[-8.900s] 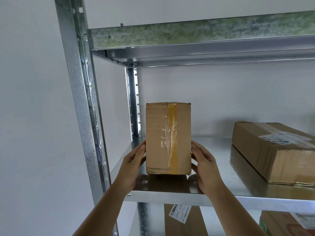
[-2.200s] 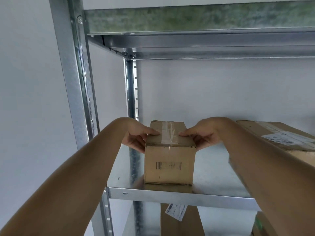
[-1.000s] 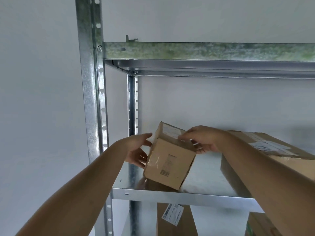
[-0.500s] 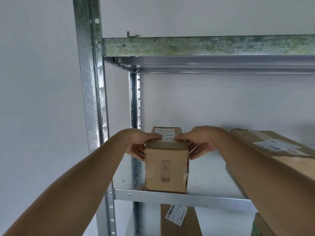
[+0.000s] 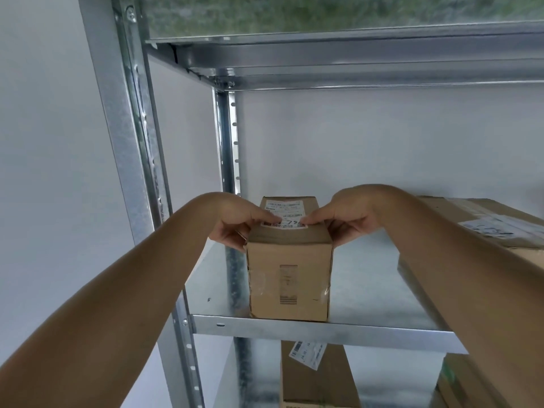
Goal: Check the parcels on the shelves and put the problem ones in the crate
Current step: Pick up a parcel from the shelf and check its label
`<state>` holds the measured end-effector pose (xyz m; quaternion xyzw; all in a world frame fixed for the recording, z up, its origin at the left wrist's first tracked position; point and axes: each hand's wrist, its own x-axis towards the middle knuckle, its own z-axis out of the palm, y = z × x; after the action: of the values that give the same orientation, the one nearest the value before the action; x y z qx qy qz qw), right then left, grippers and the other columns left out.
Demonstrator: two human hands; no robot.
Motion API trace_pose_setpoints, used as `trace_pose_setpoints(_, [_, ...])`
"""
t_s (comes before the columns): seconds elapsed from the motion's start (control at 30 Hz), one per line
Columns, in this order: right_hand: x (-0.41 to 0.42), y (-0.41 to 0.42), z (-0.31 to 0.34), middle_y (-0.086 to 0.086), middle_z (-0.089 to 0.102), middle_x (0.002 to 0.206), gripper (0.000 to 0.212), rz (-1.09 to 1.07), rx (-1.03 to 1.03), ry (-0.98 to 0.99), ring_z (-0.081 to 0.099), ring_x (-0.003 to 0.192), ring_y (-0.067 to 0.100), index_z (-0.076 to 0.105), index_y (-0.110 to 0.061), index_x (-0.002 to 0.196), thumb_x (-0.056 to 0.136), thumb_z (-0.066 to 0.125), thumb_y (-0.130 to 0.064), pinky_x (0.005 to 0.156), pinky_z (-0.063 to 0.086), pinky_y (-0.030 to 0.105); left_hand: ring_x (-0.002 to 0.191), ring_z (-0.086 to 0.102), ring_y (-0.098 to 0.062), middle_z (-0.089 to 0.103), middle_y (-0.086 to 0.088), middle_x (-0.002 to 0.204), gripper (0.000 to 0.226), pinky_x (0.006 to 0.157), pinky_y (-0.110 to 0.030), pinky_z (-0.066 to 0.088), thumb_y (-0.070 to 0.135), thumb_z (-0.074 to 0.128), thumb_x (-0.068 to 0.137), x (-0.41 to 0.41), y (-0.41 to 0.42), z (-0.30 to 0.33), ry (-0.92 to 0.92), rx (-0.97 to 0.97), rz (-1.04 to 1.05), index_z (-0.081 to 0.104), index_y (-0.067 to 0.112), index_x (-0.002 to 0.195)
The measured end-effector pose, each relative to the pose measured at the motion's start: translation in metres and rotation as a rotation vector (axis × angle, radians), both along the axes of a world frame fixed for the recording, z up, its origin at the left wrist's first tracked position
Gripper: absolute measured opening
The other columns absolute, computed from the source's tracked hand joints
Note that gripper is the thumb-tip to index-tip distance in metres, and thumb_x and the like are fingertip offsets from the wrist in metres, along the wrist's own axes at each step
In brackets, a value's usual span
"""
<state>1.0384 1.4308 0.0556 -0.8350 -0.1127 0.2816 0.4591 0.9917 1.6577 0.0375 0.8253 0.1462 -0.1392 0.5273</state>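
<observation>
— Surface and room?
— Galvanised metal shelf (image 5: 382, 290), pale and lightly reflective, front lip running across the lower middle. Upright post (image 5: 123, 142) at the front left corner, slotted rear post (image 5: 228, 142) at the back left corner. Upper shelf (image 5: 338, 39) overhead, underside ribbed, front face mottled. Plain white wall (image 5: 382, 142) behind and to the left.
— On the shelf?
— Small parcel (image 5: 290, 278), brown cardboard, upright, flush with the front edge, nearer the left end than the right. White label (image 5: 285, 214) on its top face, printed lines plus dark handwriting, too small to read. Faded printed mark and clear tape on the front face. Large box (image 5: 485, 228) along the right edge, well apart from the small parcel, its own label on top.
— Below?
— Lower box (image 5: 315, 375) under the shelf, a label hanging loose over its upper edge. Corner of another box (image 5: 459, 381) at lower right, with green print.
— Hands?
— Both forearms reaching in from the lower corners, bare. Left hand (image 5: 235, 222) against the parcel's upper left edge, thumb on top by the label, fingers curled down the left side. Right hand (image 5: 350, 222) mirrored on the upper right edge, thumb tip meeting the label's right end, fingers curled under along the right side.
— Grip?
— Each grip clamped on the small parcel at its top corners, thumbs nearly meeting over the label.
</observation>
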Motion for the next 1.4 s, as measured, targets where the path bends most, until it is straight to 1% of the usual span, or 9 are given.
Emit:
trace_pose_setpoints(0.27, [-0.002,-0.003,-0.005,0.023,0.078,0.099,0.044,-0.03,0.006,-0.032,0.079,0.08,0.029,0.068,0.009,0.114,0.089,0.081,-0.025,0.064,0.065,0.033,0.078,0.076,-0.019,0.079,-0.01,0.1,0.042,0.068,-0.032,0.066,0.033,0.083,0.086,-0.007,-0.001,0.002,-0.004,-0.05,0.015,0.073,0.006,0.117])
trace_pose_setpoints(0.4, [-0.005,-0.011,-0.019,0.02,0.077,0.105,0.063,-0.082,-0.009,-0.114,0.079,0.086,0.029,0.068,0.002,0.118,0.084,0.081,-0.05,0.077,0.066,0.041,0.074,0.077,-0.019,0.081,-0.009,0.094,0.045,0.067,-0.032,0.065,0.041,0.085,0.084,-0.021,-0.005,-0.012,-0.123,-0.093,0.101,0.072,0.01,0.114])
trace_pose_setpoints(0.57, [-0.021,-0.028,-0.052,0.02,0.065,0.126,0.068,-0.171,0.13,-0.025,0.073,0.105,0.037,0.064,-0.018,0.126,0.09,0.057,-0.075,0.09,0.062,0.052,0.076,0.076,-0.019,0.08,-0.01,0.1,0.051,0.072,-0.033,0.064,0.048,0.083,0.083,-0.031,-0.002,-0.031,-0.25,-0.194,0.185,0.072,0.013,0.118])
trace_pose_setpoints(0.77, [-0.037,-0.036,-0.045,0.017,0.072,0.111,0.043,-0.227,0.163,-0.052,0.076,0.092,0.031,0.062,-0.021,0.121,0.098,0.061,-0.057,0.073,0.063,0.04,0.073,0.075,-0.018,0.076,-0.009,0.101,0.046,0.06,-0.032,0.061,0.038,0.073,0.096,-0.038,-0.012,-0.032,-0.195,-0.348,0.13,0.064,0.012,0.133])
trace_pose_setpoints(0.93, [-0.027,-0.043,-0.028,0.008,0.07,0.103,0.038,-0.287,0.126,-0.22,0.068,0.085,0.024,0.068,-0.009,0.112,0.095,0.072,-0.043,0.068,0.055,0.031,0.089,0.076,-0.032,0.07,-0.018,0.117,0.037,0.069,-0.044,0.066,0.015,0.058,0.106,-0.04,-0.021,-0.029,-0.217,-0.255,0.102,0.054,0.029,0.141])
trace_pose_setpoints(1.03, [-0.023,-0.038,-0.029,0.008,0.071,0.108,0.044,-0.285,0.121,-0.248,0.07,0.094,0.025,0.066,-0.008,0.116,0.09,0.078,-0.041,0.069,0.056,0.032,0.096,0.076,-0.034,0.072,-0.019,0.117,0.043,0.084,-0.051,0.064,0.044,0.068,0.099,-0.039,-0.024,-0.025,-0.176,-0.146,0.106,0.063,0.022,0.135])
trace_pose_setpoints(1.2, [-0.02,-0.028,-0.029,0.01,0.072,0.113,0.043,-0.257,0.169,-0.271,0.071,0.101,0.025,0.066,-0.007,0.113,0.084,0.086,-0.031,0.085,0.063,0.038,0.116,0.068,-0.035,0.073,-0.014,0.123,0.11,0.103,-0.053,0.054,0.1,0.064,0.048,-0.031,-0.015,-0.023,-0.091,-0.058,0.132,0.072,0.019,0.123])
trace_pose_setpoints(1.3, [-0.019,-0.025,-0.028,0.009,0.071,0.109,0.033,-0.248,0.153,-0.288,0.07,0.097,0.023,0.066,-0.01,0.103,0.084,0.086,-0.029,0.084,0.062,0.037,0.112,0.07,-0.03,0.076,-0.01,0.115,0.089,0.1,-0.045,0.057,0.088,0.069,0.068,-0.029,-0.015,-0.025,-0.132,-0.05,0.176,0.075,0.015,0.117])
trace_pose_setpoints(1.4, [-0.017,-0.023,-0.029,0.008,0.072,0.106,0.037,-0.248,0.164,-0.237,0.07,0.089,0.019,0.067,-0.007,0.109,0.084,0.086,-0.026,0.067,0.059,0.03,0.094,0.073,-0.026,0.075,-0.011,0.107,0.059,0.077,-0.036,0.062,0.06,0.075,0.087,-0.025,-0.015,-0.03,-0.162,-0.101,0.185,0.071,0.012,0.119])
